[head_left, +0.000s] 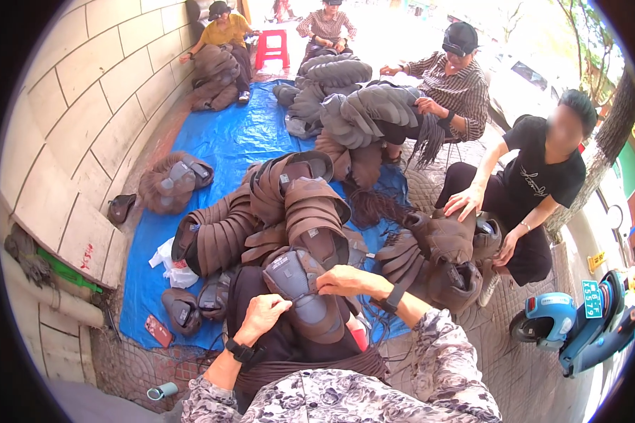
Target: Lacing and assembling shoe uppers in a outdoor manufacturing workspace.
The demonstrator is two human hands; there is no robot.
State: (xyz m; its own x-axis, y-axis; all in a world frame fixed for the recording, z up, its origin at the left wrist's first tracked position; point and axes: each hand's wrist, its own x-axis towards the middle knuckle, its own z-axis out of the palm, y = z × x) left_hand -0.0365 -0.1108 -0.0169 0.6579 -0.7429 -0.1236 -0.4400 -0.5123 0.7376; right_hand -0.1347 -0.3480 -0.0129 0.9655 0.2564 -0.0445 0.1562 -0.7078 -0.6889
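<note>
A brown shoe upper [289, 273] with a grey lining lies across my lap, and a second upper [317, 311] sits against it on the near side. My left hand [264, 315] is pinched at the near left of these uppers; whatever lies between its fingertips is too small to make out. At the right edge of the first upper, my right hand [344, 280] has its fingers closed, and what they grip is hidden. A bundle of brown laces [310, 370] stretches across my lap below both hands.
Stacks of brown uppers [222, 229] cover the blue tarp [222, 134] ahead. Loose uppers [182, 310], a phone [159, 330] and a cup [162, 391] lie at left. A co-worker [543, 162] handles uppers at right; others sit farther back. A blue scooter [554, 317] stands right.
</note>
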